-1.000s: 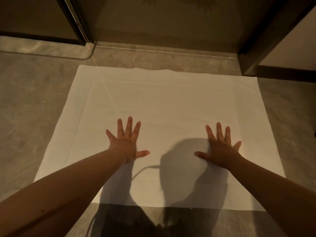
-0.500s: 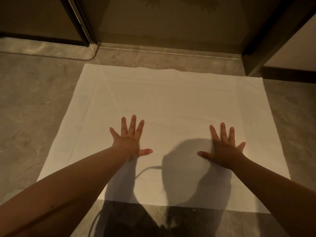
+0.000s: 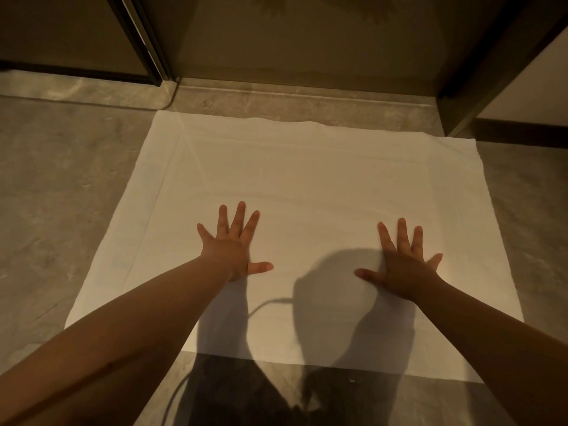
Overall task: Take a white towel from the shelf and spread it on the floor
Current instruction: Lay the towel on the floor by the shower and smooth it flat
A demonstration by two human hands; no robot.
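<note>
The white towel [image 3: 307, 179] lies unfolded and flat on the grey stone floor [image 3: 61, 195], a large rectangle reaching from near the far step to just in front of me. My left hand [image 3: 230, 245] rests palm down on its left-centre, fingers spread. On the right-centre my right hand [image 3: 402, 265] also lies palm down with fingers apart. Neither hand grips the cloth. Shadows of my head and arms fall across the near half of the towel.
A low stone step [image 3: 307, 101] runs along the towel's far edge. A dark vertical frame [image 3: 144, 44] stands at the far left, and a dark post with a pale panel [image 3: 491, 72] at the far right. Bare floor lies on both sides of the towel.
Both hands stay flat on the towel. The view has shifted slightly, so towel and hands sit a little further right and lower in the frame.
</note>
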